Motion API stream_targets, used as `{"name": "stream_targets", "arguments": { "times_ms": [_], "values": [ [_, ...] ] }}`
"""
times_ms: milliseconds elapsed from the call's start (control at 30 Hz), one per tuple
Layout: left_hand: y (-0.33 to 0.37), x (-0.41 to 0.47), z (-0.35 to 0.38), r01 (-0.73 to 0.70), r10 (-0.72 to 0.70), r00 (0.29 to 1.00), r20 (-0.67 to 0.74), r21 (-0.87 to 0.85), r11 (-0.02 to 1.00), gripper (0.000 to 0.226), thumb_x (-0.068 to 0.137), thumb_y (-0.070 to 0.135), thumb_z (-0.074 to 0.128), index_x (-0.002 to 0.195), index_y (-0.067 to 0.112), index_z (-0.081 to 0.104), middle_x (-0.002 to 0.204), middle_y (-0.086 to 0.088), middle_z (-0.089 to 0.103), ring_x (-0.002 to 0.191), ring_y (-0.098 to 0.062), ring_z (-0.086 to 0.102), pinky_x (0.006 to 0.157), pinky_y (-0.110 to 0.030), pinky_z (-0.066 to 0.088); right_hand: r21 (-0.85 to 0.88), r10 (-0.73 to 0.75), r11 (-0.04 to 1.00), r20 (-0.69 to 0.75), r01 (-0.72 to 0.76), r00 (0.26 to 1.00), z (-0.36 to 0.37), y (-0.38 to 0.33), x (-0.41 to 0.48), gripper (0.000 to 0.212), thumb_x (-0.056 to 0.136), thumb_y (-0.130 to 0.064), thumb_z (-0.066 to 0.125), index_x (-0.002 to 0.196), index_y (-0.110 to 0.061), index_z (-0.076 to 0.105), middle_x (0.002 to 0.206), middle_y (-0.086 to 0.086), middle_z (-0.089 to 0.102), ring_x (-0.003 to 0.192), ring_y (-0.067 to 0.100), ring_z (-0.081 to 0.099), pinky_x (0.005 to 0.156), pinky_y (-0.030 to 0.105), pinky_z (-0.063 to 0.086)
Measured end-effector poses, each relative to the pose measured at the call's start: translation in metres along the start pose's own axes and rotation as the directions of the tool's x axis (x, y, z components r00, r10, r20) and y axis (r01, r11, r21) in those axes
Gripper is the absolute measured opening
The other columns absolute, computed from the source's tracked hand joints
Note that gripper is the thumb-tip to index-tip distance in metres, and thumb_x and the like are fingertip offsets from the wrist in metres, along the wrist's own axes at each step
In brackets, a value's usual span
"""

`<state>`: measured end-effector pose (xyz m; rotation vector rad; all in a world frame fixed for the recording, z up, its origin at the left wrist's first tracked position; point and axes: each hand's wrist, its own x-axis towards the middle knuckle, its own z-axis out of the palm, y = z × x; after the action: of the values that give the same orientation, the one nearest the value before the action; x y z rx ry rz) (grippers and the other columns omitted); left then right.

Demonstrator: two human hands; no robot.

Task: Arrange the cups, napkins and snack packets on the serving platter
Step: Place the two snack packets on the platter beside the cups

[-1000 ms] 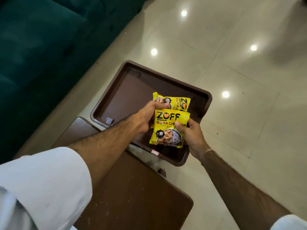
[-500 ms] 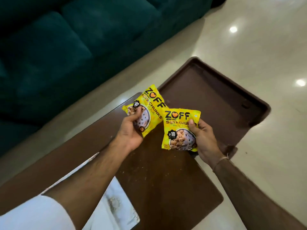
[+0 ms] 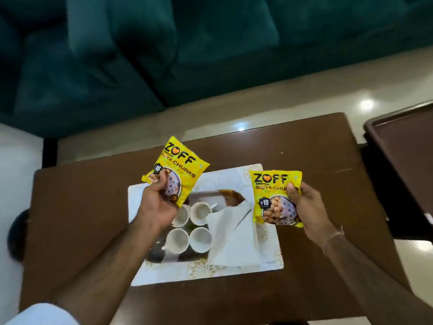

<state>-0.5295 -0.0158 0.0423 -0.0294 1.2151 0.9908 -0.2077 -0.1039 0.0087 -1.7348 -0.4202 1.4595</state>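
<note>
Holding one yellow packet (image 3: pixel 176 170) in left hand (image 3: pixel 157 202), another packet (image 3: pixel 276 198) in right hand (image 3: pixel 307 207), fingers clamped on each above white platter (image 3: pixel 269 261); lay both flat on bare far area, clear of cups (image 3: pixel 189 228) and napkins (image 3: pixel 232 238).

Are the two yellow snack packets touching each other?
Apart. The head view shows the left packet in the left hand and the right packet in the right hand, with platter showing between them.
</note>
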Motion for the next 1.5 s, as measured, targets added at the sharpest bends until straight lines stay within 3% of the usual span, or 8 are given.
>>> {"name": "stream_targets", "arguments": {
  "times_ms": [300, 433, 667, 833, 1100, 1267, 1433, 1500],
  "values": [
    [0.030, -0.025, -0.151, -0.083, 0.063, 0.986, -0.152, -0.133, 0.988, 0.054, 0.092, 0.025, 0.058, 0.144, 0.011, 0.050, 0.140, -0.011, 0.059, 0.129, -0.029, 0.057, 0.100, -0.047, 0.050, 0.195, 0.230, 0.948, 0.128, -0.251, 0.965, 0.100, 0.033, -0.019, 0.035, 0.102, -0.028, 0.052, 0.127, -0.007, 0.065, 0.123, 0.017, 0.070, 0.108, 0.039, 0.069, 0.093, 0.056, 0.054],
    [0.015, -0.027, -0.186, -0.067, 0.029, 0.975, -0.220, -0.167, 0.984, 0.028, 0.096, 0.020, 0.056, 0.122, 0.013, 0.062, 0.146, -0.013, 0.053, 0.134, -0.030, 0.052, 0.110, -0.046, 0.042, 0.363, 0.389, 0.799, 0.295, -0.479, 0.873, 0.124, 0.019, -0.017, 0.039, 0.104, -0.028, 0.043, 0.132, -0.011, 0.064, 0.120, 0.012, 0.073, 0.085, 0.023, 0.077, 0.063, 0.031, 0.062],
    [-0.013, -0.036, -0.193, -0.042, -0.005, 0.956, -0.293, -0.154, 0.987, 0.032, 0.098, 0.013, 0.053, 0.072, 0.018, 0.070, 0.071, 0.004, 0.075, 0.069, -0.013, 0.075, 0.054, -0.031, 0.060, -0.053, 0.489, 0.866, 0.290, -0.497, 0.823, 0.138, 0.003, -0.007, 0.041, 0.102, -0.025, 0.028, 0.118, -0.017, 0.066, 0.092, 0.008, 0.080, 0.049, 0.013, 0.050, 0.054, 0.026, 0.031],
    [-0.029, -0.035, -0.197, -0.051, -0.012, 0.949, -0.316, -0.191, 0.980, 0.046, 0.097, 0.012, 0.055, 0.054, 0.018, 0.070, 0.068, 0.005, 0.075, 0.073, -0.015, 0.074, 0.075, -0.038, 0.055, -0.045, 0.448, 0.887, 0.317, -0.459, 0.836, 0.131, 0.002, -0.005, 0.046, 0.106, -0.028, 0.030, 0.136, -0.007, 0.058, 0.122, 0.014, 0.066, 0.048, 0.007, 0.065, 0.046, 0.020, 0.044],
    [-0.042, -0.034, -0.192, -0.035, 0.020, 0.913, -0.407, -0.028, 0.999, 0.011, 0.089, 0.016, 0.068, 0.093, 0.011, 0.077, 0.100, -0.008, 0.077, 0.097, -0.024, 0.073, 0.068, -0.036, 0.063, 0.001, 0.420, 0.898, 0.298, -0.440, 0.857, 0.121, 0.020, -0.013, 0.041, 0.106, -0.025, 0.039, 0.134, -0.003, 0.060, 0.119, 0.014, 0.069, 0.068, 0.014, 0.075, 0.052, 0.021, 0.056],
    [-0.047, -0.037, -0.191, -0.012, 0.214, 0.783, -0.584, 0.329, 0.944, 0.040, 0.077, 0.025, 0.084, 0.107, 0.004, 0.068, 0.104, -0.016, 0.070, 0.091, -0.032, 0.070, 0.050, -0.029, 0.057, -0.066, 0.378, 0.925, 0.246, -0.373, 0.892, 0.117, 0.026, -0.010, 0.033, 0.106, -0.024, 0.042, 0.126, -0.009, 0.064, 0.100, 0.003, 0.079, 0.077, 0.018, 0.077, 0.065, 0.029, 0.062],
    [-0.079, -0.052, -0.170, 0.097, 0.303, 0.649, -0.698, 0.471, 0.877, 0.096, 0.050, 0.060, 0.090, 0.123, 0.010, 0.051, 0.123, -0.008, 0.060, 0.103, -0.024, 0.063, 0.082, -0.042, 0.056, -0.162, 0.370, 0.926, 0.217, -0.340, 0.903, 0.082, 0.038, -0.011, 0.029, 0.106, -0.027, 0.045, 0.118, -0.012, 0.067, 0.105, 0.007, 0.078, 0.082, 0.024, 0.076, 0.075, 0.037, 0.062],
    [-0.086, -0.066, -0.158, 0.171, 0.268, 0.596, -0.757, 0.446, 0.879, 0.080, 0.070, 0.045, 0.085, 0.126, 0.004, 0.045, 0.119, -0.011, 0.052, 0.102, -0.024, 0.054, 0.086, -0.041, 0.049, -0.184, 0.338, 0.936, 0.218, -0.301, 0.916, 0.085, 0.037, -0.011, 0.029, 0.106, -0.028, 0.045, 0.116, -0.013, 0.067, 0.108, 0.008, 0.077, 0.088, 0.026, 0.076, 0.082, 0.039, 0.060]
  ]
}}
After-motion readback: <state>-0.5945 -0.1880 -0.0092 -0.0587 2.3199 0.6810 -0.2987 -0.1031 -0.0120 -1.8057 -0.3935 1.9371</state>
